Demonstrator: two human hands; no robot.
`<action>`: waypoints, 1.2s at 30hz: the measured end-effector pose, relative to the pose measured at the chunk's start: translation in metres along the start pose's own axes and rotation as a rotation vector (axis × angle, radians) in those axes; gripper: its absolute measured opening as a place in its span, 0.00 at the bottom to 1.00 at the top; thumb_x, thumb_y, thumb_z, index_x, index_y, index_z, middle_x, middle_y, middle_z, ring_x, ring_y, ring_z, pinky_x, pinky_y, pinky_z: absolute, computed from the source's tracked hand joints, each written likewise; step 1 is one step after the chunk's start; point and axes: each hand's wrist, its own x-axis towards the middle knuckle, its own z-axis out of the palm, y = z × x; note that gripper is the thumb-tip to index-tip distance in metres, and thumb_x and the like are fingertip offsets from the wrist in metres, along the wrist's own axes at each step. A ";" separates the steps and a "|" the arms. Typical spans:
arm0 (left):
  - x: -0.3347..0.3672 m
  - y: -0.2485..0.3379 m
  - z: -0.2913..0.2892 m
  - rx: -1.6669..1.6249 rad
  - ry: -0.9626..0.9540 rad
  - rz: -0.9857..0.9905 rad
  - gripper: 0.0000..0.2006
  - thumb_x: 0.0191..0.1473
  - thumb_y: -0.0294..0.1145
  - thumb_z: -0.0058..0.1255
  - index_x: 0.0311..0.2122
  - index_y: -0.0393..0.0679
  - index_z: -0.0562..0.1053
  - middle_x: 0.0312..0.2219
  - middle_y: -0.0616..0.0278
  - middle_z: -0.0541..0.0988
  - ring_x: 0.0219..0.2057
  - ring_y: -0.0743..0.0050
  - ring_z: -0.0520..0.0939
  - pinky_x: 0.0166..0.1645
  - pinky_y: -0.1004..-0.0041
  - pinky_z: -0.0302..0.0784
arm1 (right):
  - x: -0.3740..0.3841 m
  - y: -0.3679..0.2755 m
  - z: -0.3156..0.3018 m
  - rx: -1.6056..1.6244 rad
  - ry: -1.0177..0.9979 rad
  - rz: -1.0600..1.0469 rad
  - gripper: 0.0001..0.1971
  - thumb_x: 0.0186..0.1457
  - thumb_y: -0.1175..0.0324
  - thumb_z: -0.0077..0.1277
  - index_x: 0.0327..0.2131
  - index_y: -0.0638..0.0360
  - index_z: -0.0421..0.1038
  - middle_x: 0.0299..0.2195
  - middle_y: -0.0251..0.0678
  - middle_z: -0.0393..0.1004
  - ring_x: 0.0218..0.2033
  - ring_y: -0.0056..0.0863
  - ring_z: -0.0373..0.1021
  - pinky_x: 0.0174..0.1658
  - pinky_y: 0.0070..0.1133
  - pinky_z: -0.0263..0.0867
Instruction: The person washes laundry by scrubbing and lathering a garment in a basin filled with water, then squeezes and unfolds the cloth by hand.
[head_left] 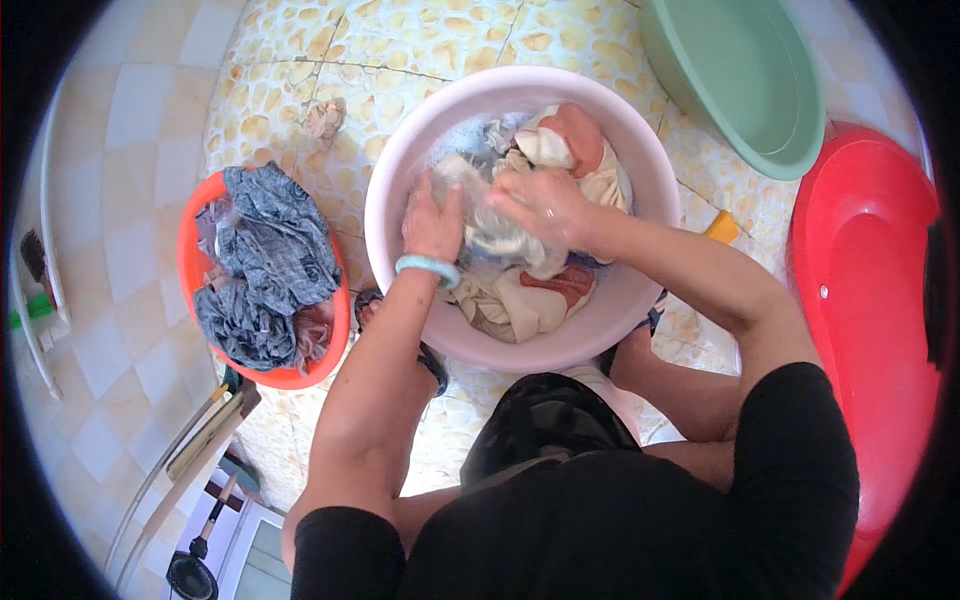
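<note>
A large pink basin on the floor in front of me holds soapy water and wet laundry. My left hand, with a pale blue bangle on its wrist, grips a whitish wet garment at the left of the basin. My right hand is closed on the same garment, its fingers partly smeared by motion. Around them lie a cream and rust-coloured garment at the far right and beige cloth with a rust patch at the near side.
At the left stands an orange basin heaped with dark grey patterned clothes. A green tub is at the far right, above a red baby bath. A small crumpled cloth lies on the patterned floor tiles.
</note>
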 end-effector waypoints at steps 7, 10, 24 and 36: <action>-0.031 0.036 0.002 -0.007 -0.707 0.137 0.28 0.47 0.52 0.41 0.44 0.35 0.68 0.46 0.40 0.66 0.51 0.44 0.63 0.55 0.60 0.55 | -0.075 -0.008 -0.047 -0.469 -0.333 -0.308 0.11 0.43 0.65 0.53 0.32 0.55 0.69 0.45 0.42 0.63 0.49 0.42 0.58 0.47 0.35 0.55; -0.073 0.030 0.025 0.252 -0.354 0.325 0.24 0.45 0.47 0.46 0.41 0.37 0.70 0.47 0.41 0.64 0.52 0.40 0.59 0.56 0.52 0.50 | -0.082 0.006 -0.019 -0.442 -0.191 -0.174 0.20 0.39 0.65 0.55 0.40 0.56 0.66 0.50 0.48 0.56 0.53 0.47 0.53 0.49 0.40 0.53; 0.001 -0.001 0.062 0.303 -0.462 -0.024 0.14 0.47 0.28 0.39 0.40 0.37 0.70 0.40 0.42 0.72 0.45 0.51 0.71 0.50 0.62 0.64 | 0.033 0.050 0.023 -0.410 -0.639 0.271 0.13 0.53 0.70 0.33 0.41 0.56 0.65 0.38 0.48 0.67 0.43 0.40 0.65 0.41 0.33 0.62; 0.022 0.028 0.020 -0.760 -0.281 -0.522 0.19 0.53 0.36 0.39 0.43 0.31 0.67 0.38 0.54 0.73 0.36 0.65 0.75 0.41 0.68 0.72 | 0.033 0.050 0.010 0.459 0.212 0.498 0.22 0.54 0.52 0.43 0.28 0.67 0.71 0.24 0.34 0.70 0.30 0.23 0.65 0.39 0.20 0.61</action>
